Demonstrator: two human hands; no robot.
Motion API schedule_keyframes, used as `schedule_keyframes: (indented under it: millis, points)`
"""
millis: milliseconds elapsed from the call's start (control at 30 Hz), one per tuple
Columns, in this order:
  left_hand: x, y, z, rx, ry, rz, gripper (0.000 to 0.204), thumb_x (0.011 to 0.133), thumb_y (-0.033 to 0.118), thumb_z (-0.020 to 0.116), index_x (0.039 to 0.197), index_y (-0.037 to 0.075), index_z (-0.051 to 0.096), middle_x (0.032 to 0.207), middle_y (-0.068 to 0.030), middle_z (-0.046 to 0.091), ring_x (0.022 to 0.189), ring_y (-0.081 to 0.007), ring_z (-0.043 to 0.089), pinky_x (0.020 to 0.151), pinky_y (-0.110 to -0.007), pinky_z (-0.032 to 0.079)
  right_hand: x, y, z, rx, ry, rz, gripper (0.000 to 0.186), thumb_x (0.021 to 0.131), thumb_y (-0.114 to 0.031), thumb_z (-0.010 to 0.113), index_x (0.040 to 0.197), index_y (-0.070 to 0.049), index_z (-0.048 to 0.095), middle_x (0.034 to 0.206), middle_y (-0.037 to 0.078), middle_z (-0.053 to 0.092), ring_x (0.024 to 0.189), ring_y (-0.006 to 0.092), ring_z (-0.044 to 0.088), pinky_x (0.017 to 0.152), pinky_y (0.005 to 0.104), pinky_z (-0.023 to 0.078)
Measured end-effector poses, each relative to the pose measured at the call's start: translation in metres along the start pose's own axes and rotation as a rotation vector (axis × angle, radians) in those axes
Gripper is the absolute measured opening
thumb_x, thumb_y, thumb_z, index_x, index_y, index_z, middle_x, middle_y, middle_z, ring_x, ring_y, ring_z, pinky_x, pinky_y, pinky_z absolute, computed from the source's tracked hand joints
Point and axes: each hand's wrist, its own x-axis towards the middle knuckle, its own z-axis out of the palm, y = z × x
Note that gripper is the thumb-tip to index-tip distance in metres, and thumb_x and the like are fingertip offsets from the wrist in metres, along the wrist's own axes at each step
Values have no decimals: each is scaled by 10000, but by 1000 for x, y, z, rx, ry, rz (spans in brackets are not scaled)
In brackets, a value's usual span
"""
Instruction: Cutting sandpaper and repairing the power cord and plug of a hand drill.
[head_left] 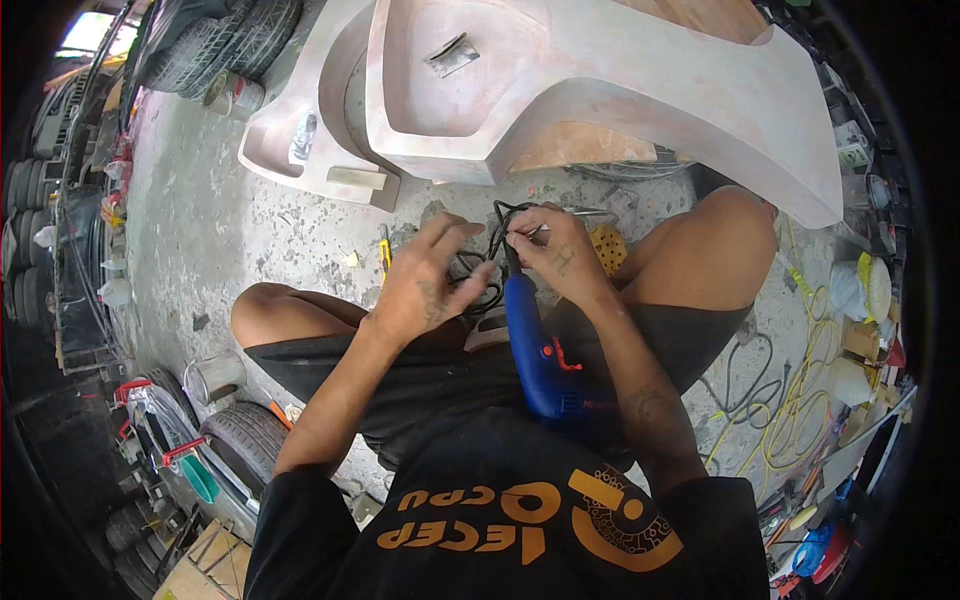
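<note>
My left hand (434, 275) is raised with its fingers apart, just left of a looped black cord (495, 228). My right hand (555, 255) pinches that cord where it leaves a blue power tool (535, 350) with a red switch, resting upright along my lap. A slim metal piece shows by my right fingertips; what it is I cannot make out. Beyond that hand lie a pointed metal object (592, 212) and a yellow pad with holes (606, 250). A yellow-handled knife (385, 258) is on the floor past my left hand.
A large pale moulded panel (640, 110) spans the space ahead, with a smaller curved piece (280, 150) beside it. Tyres (245, 440), a metal can (212, 378) and stacked clutter line the left. Yellow and black cables (820, 330) trail over the floor at right, near more boxes and tools.
</note>
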Motion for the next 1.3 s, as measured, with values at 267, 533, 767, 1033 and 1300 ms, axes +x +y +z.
schedule_keyframes:
  millis: [267, 533, 767, 1033, 1300]
  points:
    - [10, -13, 25, 311, -133, 144, 197, 880, 73, 722, 1067, 20, 696, 970, -145, 650, 848, -387, 667, 721, -466, 557, 0, -1, 1, -43, -4, 4, 136, 922, -3, 696, 1039, 67, 698, 992, 97, 638, 788, 154, 697, 650, 266, 598]
    - [13, -18, 21, -677, -171, -631, 199, 953, 142, 696, 844, -24, 682, 710, -85, 633, 552, -161, 588, 504, -332, 483, -1, -2, -1, 20, -96, -52, 132, 930, 2, 680, 1056, 42, 681, 1032, 78, 577, 878, 147, 680, 691, 272, 589]
    - [-5, -6, 24, -810, -133, -751, 221, 966, 206, 733, 1063, 13, 683, 858, -59, 671, 684, -146, 655, 616, -299, 527, 0, 6, -7, 16, -75, -37, 124, 950, -2, 676, 1065, 45, 678, 1028, 65, 576, 818, 152, 694, 694, 268, 602]
    - [-8, -18, 25, 215, 0, 147, 223, 931, 114, 672, 1139, 40, 641, 981, -128, 608, 848, -351, 668, 741, -440, 553, 0, -4, -2, 34, -57, 98, 136, 951, -11, 684, 1073, 49, 687, 966, 71, 646, 779, 150, 711, 671, 264, 619]
    - [-2, -19, 24, 34, -6, 53, 125, 898, 96, 728, 993, 15, 724, 827, -94, 629, 718, -292, 669, 629, -403, 541, -3, -5, -2, 17, -77, -6, 140, 951, -9, 682, 1079, 48, 677, 1015, 83, 632, 781, 142, 701, 681, 268, 619]
